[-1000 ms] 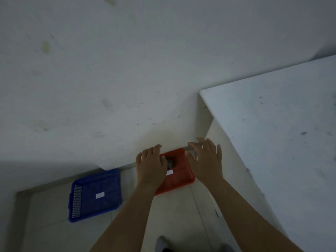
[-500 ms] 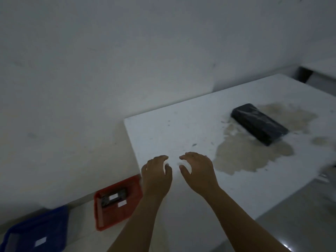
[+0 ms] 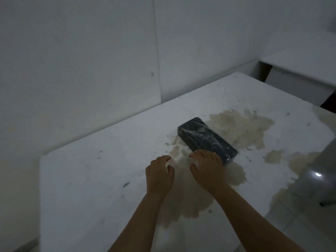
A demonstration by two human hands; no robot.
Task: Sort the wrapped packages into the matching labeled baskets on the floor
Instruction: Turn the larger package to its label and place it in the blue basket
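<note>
The right hand (image 3: pixel 207 170) was out front, fingers curled and loosely apart, its fingertips (image 3: pixel 195 155) at the near end of the dark wrapped package (image 3: pixel 206 140). Touching it or just short? The view could not settle that, but nothing was gripped. The left hand (image 3: pixel 159 174) hung just beside, to the left, fingers bent in a loose claw, empty, with a small gap between the two hands.

The package lay flat and slantwise on the white table (image 3: pixel 87 179), its far end pointing up and left, clear film glinting over a black body. It sat right at the edge of a wide tan stain (image 3: pixel 240 128) spread across the tabletop. Wet or dry? No telling from here.

No baskets in view at all, so the carry would have to run off the table and down to the floor, sight unseen for now.

The risks, as a judgement: that film looked slick, and a one-sided grab at the near end could have let the block swing or slip out. If the stain was damp, the underside might have been greasy too. No label was readable on the package in this dim light, so a rushed drop could easily have landed it in the wrong basket.
</note>
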